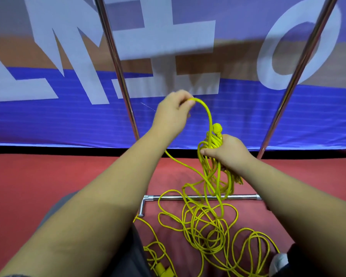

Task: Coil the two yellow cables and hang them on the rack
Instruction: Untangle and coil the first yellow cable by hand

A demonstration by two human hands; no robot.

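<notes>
Partly coiled: yellow cable between both hands, the rest loose on the floor

Nearest, a chunky yellow plastic plug [162, 270] lies on the red carpeted floor [28, 176] beside the person's dark trouser leg [128, 256]. Cannot tell which of the two cables it ends. Just beyond, a loose tangle of thin yellow rubbery cable [208, 236] sprawls over the floor and across the chrome base bar of the rack [246, 196]. Above that, the right hand [231, 151] is closed round a bundle of finished coils [212, 142], with a second yellow plug [217, 128] poking out on top. The left hand [172, 113], further out and higher, pinches a fresh loop [205, 108] of the same cable at its fingertips. Behind stand two slanted chrome rack poles [116, 56], then a blue banner with big white letters [48, 120].

Handling, as a guess: the cable looks light, limp and a bit springy. Loops will likely snag in the tangle or slide out of the bundle. Best hold is at the bundle's top near the plug, taking slack close to it.
</notes>
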